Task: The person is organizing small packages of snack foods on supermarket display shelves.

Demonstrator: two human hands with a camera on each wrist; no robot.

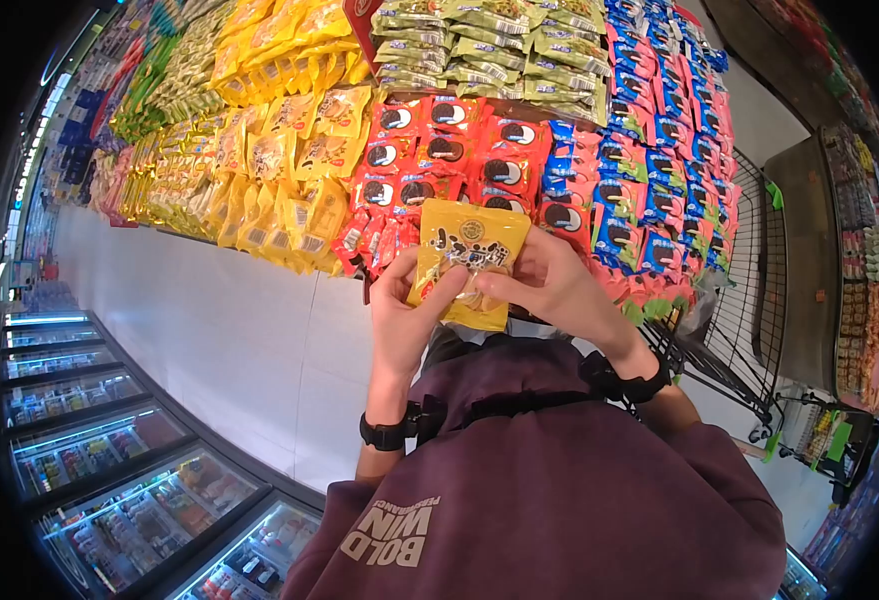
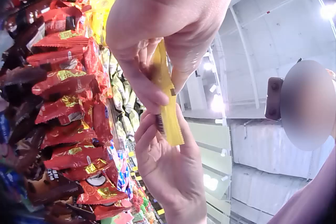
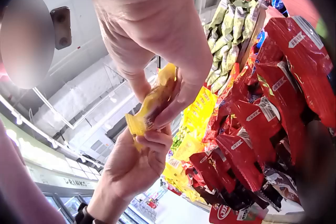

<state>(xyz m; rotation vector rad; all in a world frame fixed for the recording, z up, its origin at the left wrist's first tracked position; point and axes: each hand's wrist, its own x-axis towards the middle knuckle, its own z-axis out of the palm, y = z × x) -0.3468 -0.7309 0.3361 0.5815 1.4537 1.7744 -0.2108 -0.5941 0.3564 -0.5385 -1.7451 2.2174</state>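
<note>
Both hands hold one yellow snack packet (image 1: 473, 240) with dark printed characters, in front of the person's chest. The left hand (image 1: 406, 312) grips its left side, thumb across the printed front. Opposite it, the right hand (image 1: 567, 290) pinches the other side, its thumb also on the front. Seen edge-on in the left wrist view, the packet (image 2: 169, 109) runs between thumb and fingers of both hands. A see-through part of the packet (image 3: 155, 100) shows brown contents in the right wrist view.
Red cookie packets (image 1: 429, 150) fill the display just ahead, with yellow packets (image 1: 299, 150) to their left, green ones (image 1: 489, 50) behind and blue-pink ones (image 1: 649, 160) to the right. A wire shopping cart (image 1: 754, 270) stands at the right. Glass-topped freezers (image 1: 149, 500) line the left.
</note>
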